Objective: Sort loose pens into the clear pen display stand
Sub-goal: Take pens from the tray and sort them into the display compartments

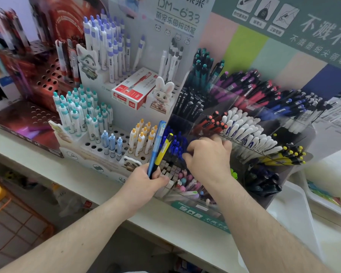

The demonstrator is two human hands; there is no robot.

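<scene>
Your left hand [146,179] has its fingers [159,175] curled tight round the lower ends of two loose pens, a translucent blue pen [157,143] and a yellow-and-black pen [164,149]. Both stand up and lean slightly right out of your fist, side by side and touching. Your left forearm comes in from the lower left, wrist just in front of the stand's near left corner.

Your right hand [208,157] is palm down, its fingers [191,149] bent and loosely bunched, tips dipping among the blue pens [175,143] in a compartment of the clear pen display stand [244,119]. Whether those fingers pinch a pen or only touch the caps, you cannot tell; the knuckles hide the tips. Your right forearm reaches in from the lower right, over the stand's front row.

Just right of your right fingers lie rows of white pens [244,133]; beyond them red pens [213,122], and further back black, purple and dark blue ones. Yellow-tipped pens [283,156] lie well to the right. Under your right wrist sit pastel pens [187,184]. Left of your left fingers stands a white tiered pen rack [98,146] with a red pen box [134,89] on it, all on the pale tabletop [87,186].
</scene>
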